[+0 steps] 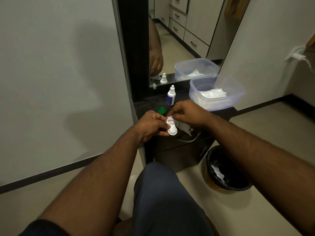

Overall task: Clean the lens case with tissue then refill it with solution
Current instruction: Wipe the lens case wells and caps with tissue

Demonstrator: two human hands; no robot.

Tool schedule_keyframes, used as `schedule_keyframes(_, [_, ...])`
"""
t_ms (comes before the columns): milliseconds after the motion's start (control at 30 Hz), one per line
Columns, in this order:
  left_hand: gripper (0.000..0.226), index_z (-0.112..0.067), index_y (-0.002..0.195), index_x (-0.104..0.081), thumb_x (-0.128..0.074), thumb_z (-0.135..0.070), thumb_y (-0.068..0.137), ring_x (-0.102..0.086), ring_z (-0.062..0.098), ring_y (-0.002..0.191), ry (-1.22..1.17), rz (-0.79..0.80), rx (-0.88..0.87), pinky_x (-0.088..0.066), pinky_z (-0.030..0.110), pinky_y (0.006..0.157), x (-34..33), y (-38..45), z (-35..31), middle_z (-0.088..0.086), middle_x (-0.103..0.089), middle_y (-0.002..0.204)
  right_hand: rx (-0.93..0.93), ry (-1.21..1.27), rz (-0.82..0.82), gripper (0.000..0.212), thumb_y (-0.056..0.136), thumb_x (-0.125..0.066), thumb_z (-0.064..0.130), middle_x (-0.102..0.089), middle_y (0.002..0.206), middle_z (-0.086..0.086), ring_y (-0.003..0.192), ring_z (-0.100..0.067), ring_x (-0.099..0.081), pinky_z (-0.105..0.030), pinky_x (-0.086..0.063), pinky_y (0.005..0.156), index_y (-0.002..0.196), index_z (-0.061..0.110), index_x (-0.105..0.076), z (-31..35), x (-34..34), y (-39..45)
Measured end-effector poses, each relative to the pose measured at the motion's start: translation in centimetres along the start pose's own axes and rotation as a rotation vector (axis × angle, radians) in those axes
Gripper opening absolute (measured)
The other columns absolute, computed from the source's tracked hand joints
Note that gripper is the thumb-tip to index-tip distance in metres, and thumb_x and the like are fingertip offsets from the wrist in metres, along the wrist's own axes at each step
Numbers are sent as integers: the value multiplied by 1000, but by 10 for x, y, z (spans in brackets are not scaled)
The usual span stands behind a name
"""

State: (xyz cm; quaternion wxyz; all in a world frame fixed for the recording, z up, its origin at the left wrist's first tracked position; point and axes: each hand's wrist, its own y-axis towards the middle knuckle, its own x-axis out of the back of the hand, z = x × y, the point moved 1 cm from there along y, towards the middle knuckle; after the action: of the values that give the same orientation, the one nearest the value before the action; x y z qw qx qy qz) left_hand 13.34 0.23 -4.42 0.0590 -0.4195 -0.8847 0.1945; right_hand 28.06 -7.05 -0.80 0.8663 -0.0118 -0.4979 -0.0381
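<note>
My left hand (151, 126) grips a white lens case (172, 129) just above the front of a dark counter (219, 114). Its near well faces up and stands open. My right hand (187, 114) pinches a white tissue (183, 127) against the far well of the case, and the rest of the tissue hangs below my fingers. A green cap (162, 111) lies on the counter just behind my left hand. Further back stands a small white solution bottle (171, 95) with a blue label, its cap on.
A clear plastic tub (236, 97) holding white tissues stands at the counter's back right, in front of a mirror (184, 36). A bin with a black liner (226, 169) sits on the floor to the right, a crumpled tissue inside. A white wall rises at the left.
</note>
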Motion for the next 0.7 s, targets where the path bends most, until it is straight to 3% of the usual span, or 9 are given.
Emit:
schedule_keyframes(133, [15, 5, 94, -65, -61, 13, 82, -71, 21, 77, -9, 3, -5, -61, 28, 62, 0, 1, 1, 16, -70, 92, -3, -58, -8, 21, 85, -65, 11, -66, 102, 0, 83, -3, -55, -7, -38, 69, 105, 10, -71, 1, 2, -4])
schedule_keyframes(267, [15, 3, 93, -64, -61, 13, 83, -71, 20, 76, -11, -3, -6, -60, 27, 61, -2, 1, 1, 16, -70, 92, -86, -6, -122, 19, 83, -66, 11, -71, 99, -1, 80, -3, -58, -16, -42, 72, 100, 10, -73, -1, -6, -9])
schedule_keyframes(400, [17, 6, 98, -63, -61, 13, 83, -71, 21, 75, -9, -18, 9, -60, 26, 60, -2, 0, 1, 17, -69, 91, -251, 241, -331, 17, 81, -65, 8, -74, 95, -4, 81, -8, -64, -22, -50, 77, 96, 9, -74, -8, -29, -17])
schedule_keyframes(500, [17, 6, 98, -63, -62, 13, 82, -71, 21, 74, -20, -21, 0, -60, 26, 59, -2, 0, 0, 17, -69, 90, -313, 435, -392, 18, 81, -67, 7, -74, 95, -8, 83, -11, -66, -29, -54, 83, 98, 7, -74, -11, -40, -24])
schedule_keyframes(700, [18, 7, 100, -64, -62, 12, 83, -73, 23, 77, -11, 16, 16, -61, 29, 65, 2, 3, 1, 18, -70, 91, -145, 174, -459, 16, 80, -67, 7, -73, 92, -9, 82, -18, -66, -23, -48, 77, 94, 4, -74, -8, -41, -29])
